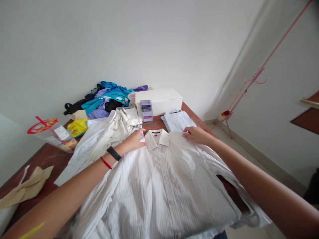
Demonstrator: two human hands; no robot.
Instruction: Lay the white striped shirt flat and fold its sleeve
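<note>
The shirt (164, 186) is spread front-up on the bench (50, 159) (collar away), pressed flat at its shoulders by the left hand (133, 141) and right hand (196, 134), fingers loosely spread.

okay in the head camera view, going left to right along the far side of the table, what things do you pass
Plastic cup with the red lid → yellow packet → pile of coloured clothes → white box → folded pale blue shirt.
</note>
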